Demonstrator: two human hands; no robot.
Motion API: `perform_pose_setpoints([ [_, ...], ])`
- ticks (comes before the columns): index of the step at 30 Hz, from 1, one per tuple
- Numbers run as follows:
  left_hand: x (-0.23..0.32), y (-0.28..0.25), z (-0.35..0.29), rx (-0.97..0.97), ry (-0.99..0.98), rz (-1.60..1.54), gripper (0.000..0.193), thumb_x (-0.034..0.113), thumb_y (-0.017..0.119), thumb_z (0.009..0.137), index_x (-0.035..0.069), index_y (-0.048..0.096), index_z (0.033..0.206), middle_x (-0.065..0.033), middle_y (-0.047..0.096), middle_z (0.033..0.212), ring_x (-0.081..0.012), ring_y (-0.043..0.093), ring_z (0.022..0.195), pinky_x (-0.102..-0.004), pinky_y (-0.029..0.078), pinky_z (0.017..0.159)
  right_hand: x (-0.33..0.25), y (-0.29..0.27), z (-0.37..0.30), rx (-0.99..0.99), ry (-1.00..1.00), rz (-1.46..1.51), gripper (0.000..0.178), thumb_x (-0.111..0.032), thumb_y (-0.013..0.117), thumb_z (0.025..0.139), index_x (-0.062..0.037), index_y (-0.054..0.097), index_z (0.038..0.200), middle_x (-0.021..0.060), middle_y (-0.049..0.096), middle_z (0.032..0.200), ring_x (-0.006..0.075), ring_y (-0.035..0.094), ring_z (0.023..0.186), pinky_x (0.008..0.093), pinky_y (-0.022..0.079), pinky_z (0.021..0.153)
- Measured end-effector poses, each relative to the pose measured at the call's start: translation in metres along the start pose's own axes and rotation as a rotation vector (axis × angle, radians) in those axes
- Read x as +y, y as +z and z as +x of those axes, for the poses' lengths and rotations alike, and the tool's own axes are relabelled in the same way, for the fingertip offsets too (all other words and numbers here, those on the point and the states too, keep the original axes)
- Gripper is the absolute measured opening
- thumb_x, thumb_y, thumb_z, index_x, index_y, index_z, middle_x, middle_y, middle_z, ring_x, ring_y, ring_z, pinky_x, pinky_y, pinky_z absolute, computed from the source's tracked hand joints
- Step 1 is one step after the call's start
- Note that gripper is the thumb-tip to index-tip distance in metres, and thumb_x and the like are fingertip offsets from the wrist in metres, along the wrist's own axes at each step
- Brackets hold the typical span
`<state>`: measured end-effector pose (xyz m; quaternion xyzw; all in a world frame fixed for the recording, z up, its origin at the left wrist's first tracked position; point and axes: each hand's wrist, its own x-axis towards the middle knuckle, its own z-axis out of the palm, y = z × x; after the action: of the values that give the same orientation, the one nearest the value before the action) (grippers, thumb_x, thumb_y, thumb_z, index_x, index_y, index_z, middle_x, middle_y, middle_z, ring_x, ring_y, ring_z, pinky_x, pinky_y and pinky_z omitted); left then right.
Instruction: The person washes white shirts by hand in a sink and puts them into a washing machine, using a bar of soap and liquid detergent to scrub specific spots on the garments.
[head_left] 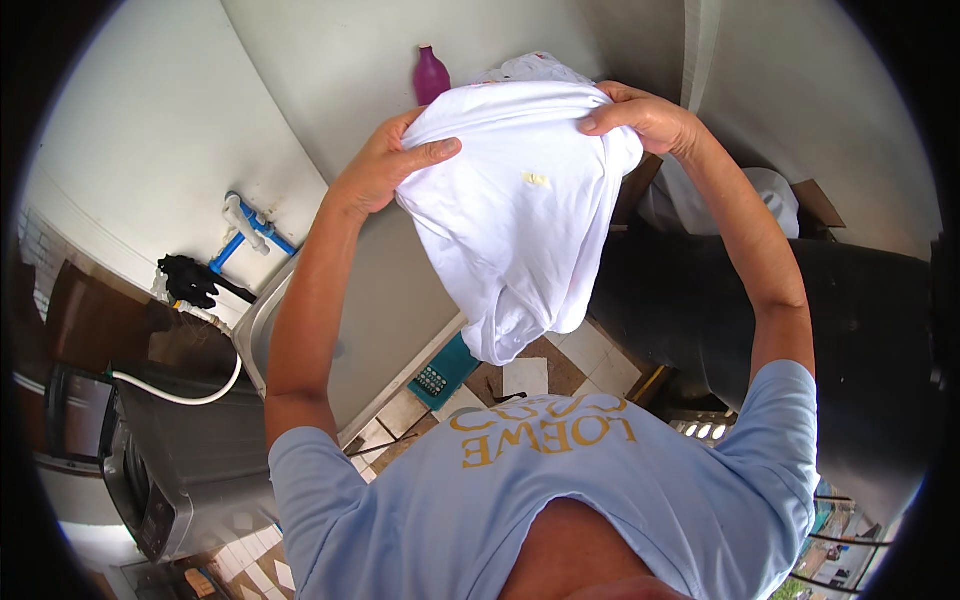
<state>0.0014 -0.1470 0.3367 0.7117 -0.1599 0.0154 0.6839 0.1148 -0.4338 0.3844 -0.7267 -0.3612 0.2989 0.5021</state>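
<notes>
A white garment (520, 190), perhaps a shirt, hangs from both my hands at the far end of my reach. Its top edge is stretched between them, and the lower part falls in loose folds. My left hand (395, 160) grips the upper left corner, thumb lying on the front of the cloth. At the upper right corner my right hand (645, 118) pinches the fabric, thumb in front and fingers partly hidden behind. A small pale yellow patch shows on the front of the cloth.
A metal sink basin (385, 290) lies below the garment. Behind stand a purple bottle (431, 76) and a whitish bundle (540, 68). Blue pipes with a white tap (245, 224) are on the left wall. A grey washing machine (225, 490) is lower left, a large black tank (850, 330) right.
</notes>
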Motion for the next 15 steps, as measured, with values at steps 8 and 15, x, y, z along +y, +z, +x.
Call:
perform_pose_setpoints([
  [8,0.052,-0.002,-0.004,0.110,-0.002,0.218,0.052,0.018,0.074,0.078,-0.002,0.053,0.121,-0.0093,0.062,0.110,-0.0174,0.060,0.100,-0.0303,0.048,0.088,-0.032,-0.027,0.034,0.093,-0.191,-0.205,0.050,-0.019,0.071,0.073,0.0056,0.056,0.113,0.0119,0.065,0.096,0.0168,0.063,0.085,0.0289,0.052,0.082],
  [15,0.179,-0.039,0.004,0.322,0.134,0.823,0.067,0.030,0.080,0.066,-0.009,0.054,0.115,-0.0225,0.062,0.103,-0.0329,0.059,0.100,-0.0371,0.048,0.091,-0.172,-0.007,0.065,-0.016,-0.534,-0.272,0.031,-0.019,0.063,0.082,0.0056,0.062,0.100,0.0098,0.065,0.091,0.0151,0.062,0.078,0.0274,0.053,0.069],
])
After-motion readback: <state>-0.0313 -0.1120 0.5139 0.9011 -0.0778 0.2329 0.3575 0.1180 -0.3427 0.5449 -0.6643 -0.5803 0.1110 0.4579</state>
